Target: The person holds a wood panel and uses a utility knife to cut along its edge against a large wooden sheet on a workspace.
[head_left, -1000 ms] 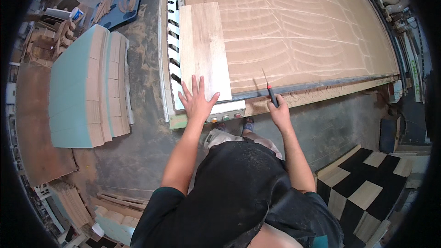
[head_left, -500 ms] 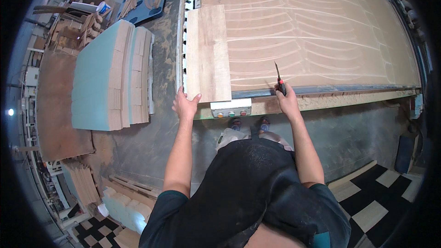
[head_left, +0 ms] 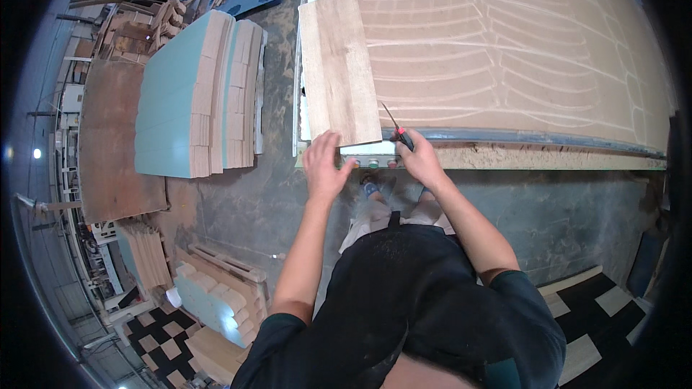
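I look down from the head camera at a large routed sheet [head_left: 504,50] of brown board lying on a long machine bed [head_left: 548,158]; curved shapes are cut into the sheet. A lighter wooden board [head_left: 337,72] lies on the sheet's left end, its near corner reaching the bed's edge.

My left hand [head_left: 326,166] is stretched forward, fingers spread and slightly bent, resting at the near edge of the wooden board, just left of a small control panel [head_left: 371,150] with coloured buttons. The hand grasps nothing that I can see.

My right hand [head_left: 418,158] is curled closed around the dark and red handle of a screwdriver [head_left: 397,128]; its thin shaft points up and away over the bed's edge, just beside the wooden board's near right corner.

Both forearms reach up from the lower edge, over a black apron.

On the floor to my left lies a stack of teal panels [head_left: 198,94] with curved wooden pieces laid on them.
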`<state>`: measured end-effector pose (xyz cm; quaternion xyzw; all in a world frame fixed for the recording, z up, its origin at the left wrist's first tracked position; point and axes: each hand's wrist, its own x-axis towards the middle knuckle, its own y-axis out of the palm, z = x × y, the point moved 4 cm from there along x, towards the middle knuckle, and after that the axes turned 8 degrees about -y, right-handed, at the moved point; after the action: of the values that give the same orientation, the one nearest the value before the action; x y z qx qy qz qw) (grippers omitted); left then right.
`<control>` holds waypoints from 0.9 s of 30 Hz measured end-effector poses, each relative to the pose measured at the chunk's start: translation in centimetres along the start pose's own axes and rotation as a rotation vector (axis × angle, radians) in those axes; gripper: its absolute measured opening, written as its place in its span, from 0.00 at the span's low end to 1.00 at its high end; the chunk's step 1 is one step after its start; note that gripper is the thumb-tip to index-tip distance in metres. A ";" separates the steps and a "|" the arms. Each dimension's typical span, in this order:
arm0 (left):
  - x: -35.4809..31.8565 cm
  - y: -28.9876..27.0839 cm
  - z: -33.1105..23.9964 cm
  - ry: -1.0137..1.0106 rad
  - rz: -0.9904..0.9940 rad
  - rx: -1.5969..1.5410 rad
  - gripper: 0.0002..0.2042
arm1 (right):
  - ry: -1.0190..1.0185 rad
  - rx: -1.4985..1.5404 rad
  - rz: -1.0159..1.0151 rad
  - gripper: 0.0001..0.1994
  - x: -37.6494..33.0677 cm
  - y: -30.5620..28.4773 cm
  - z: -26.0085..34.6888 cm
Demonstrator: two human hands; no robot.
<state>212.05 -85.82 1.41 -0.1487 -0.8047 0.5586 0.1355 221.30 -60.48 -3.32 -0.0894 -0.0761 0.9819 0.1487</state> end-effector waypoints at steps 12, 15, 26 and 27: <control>9.4 3.7 3.9 0.177 0.290 0.216 0.54 | 0.080 0.016 -0.116 0.22 2.3 5.7 1.3; 10.2 2.3 9.1 0.225 0.275 0.267 0.55 | 0.057 0.032 -0.209 0.20 3.0 6.9 0.0; 11.6 2.3 12.8 0.031 0.294 -0.116 0.59 | 0.027 0.237 -0.330 0.20 2.9 9.7 -0.9; 11.4 2.5 13.1 -0.079 0.223 -0.136 0.60 | 0.049 0.211 -0.314 0.20 2.6 9.7 -0.3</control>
<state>196.80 -91.80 -4.80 -0.2240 -0.8239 0.5196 0.0306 216.24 -68.80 -5.73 -0.0841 0.0180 0.9467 0.3103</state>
